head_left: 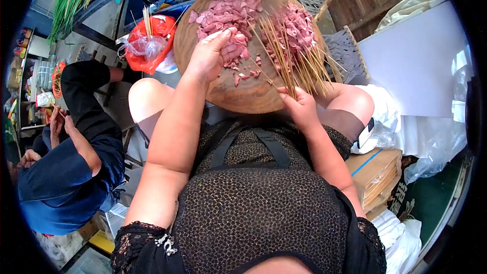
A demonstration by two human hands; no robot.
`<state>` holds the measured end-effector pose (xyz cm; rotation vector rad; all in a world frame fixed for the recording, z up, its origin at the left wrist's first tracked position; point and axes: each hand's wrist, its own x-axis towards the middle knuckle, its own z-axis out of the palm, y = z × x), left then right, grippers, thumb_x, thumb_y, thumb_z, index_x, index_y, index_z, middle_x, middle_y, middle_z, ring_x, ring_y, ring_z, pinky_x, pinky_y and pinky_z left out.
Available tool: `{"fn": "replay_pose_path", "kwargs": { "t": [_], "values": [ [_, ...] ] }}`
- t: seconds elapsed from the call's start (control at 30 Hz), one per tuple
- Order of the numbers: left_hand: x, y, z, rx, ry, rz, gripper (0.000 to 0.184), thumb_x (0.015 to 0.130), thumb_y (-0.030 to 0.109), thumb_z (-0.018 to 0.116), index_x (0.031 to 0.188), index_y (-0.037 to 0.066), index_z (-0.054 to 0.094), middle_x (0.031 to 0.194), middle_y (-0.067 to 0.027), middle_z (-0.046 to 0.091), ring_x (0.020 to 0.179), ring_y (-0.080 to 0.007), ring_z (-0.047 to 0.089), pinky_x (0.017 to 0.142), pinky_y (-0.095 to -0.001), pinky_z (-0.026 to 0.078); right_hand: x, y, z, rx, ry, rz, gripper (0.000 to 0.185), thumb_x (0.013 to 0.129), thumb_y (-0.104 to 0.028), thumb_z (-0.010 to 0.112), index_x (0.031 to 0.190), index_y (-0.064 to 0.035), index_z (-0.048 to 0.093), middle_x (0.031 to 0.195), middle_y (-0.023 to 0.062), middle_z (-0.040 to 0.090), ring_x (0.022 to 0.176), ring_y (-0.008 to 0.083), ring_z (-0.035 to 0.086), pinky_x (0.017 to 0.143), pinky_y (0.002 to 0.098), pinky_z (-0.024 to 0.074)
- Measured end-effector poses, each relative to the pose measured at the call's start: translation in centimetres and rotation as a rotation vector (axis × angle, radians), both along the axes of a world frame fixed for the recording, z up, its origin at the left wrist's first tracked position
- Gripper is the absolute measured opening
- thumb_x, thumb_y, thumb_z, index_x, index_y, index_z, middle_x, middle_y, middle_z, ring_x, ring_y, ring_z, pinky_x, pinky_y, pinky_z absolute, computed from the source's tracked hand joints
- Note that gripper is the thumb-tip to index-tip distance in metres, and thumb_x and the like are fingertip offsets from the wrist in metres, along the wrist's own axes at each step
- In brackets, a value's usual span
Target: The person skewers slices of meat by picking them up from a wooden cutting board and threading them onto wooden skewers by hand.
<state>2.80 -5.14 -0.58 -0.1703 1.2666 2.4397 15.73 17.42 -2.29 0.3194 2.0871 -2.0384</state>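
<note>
A round wooden board (223,89) lies across my lap with a heap of sliced raw meat (231,10) at its far left. Beside that heap my left hand (212,53) is closed, thumb against fingers, with pink meat showing at its fingertips. My right hand (300,107) grips the lower ends of a bundle of bamboo skewers (284,58) at the board's near right edge. One skewer slants from its thumb toward my left hand. More skewers with meat (297,25) threaded on their far ends lie at the right. Small meat scraps (243,76) are scattered mid-board.
A red plastic bag (152,56) with upright sticks stands left of the board. Another person (71,172) sits at the left, holding a thin stick. A white panel (411,61), plastic bags (431,137) and a cardboard-coloured package (376,175) are on the right.
</note>
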Motion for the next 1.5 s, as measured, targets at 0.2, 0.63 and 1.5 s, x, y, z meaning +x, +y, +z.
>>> {"fn": "replay_pose_path", "kwargs": {
  "t": [0.2, 0.63, 1.5],
  "values": [
    [0.1, 0.0, 0.2, -0.054, 0.024, -0.062, 0.026, 0.089, 0.019, 0.050, 0.107, 0.000, 0.054, 0.098, -0.0124, 0.062, 0.089, -0.0209, 0.061, 0.079, -0.0343, 0.050, -0.3, 0.2, -0.9, -0.047, 0.025, 0.030, 0.016, 0.083, -0.007, 0.056, 0.098, -0.0015, 0.061, 0.074, -0.0052, 0.054, 0.063, 0.0026, 0.046, 0.058, 0.0175, 0.0387],
    [-0.2, 0.0, -0.1, 0.024, 0.007, -0.115, 0.026, 0.090, 0.018, 0.046, 0.108, 0.000, 0.053, 0.102, -0.0151, 0.061, 0.093, -0.0237, 0.060, 0.080, -0.0355, 0.050, -0.9, -1.2, -1.1, -0.253, -0.080, 0.024, 0.018, 0.082, -0.011, 0.059, 0.098, -0.0027, 0.060, 0.066, -0.0044, 0.050, 0.056, 0.0040, 0.043, 0.051, 0.0184, 0.0350],
    [1.0, 2.2, -2.0, 0.024, -0.068, -0.229, 0.029, 0.089, 0.017, 0.048, 0.110, -0.002, 0.049, 0.101, -0.0145, 0.060, 0.093, -0.0231, 0.060, 0.081, -0.0376, 0.050, -1.9, -2.7, -1.5, -0.357, -0.133, -0.044, 0.016, 0.083, -0.011, 0.057, 0.098, -0.0047, 0.056, 0.063, -0.0015, 0.051, 0.048, 0.0040, 0.041, 0.043, 0.0173, 0.0311]
  ]
}}
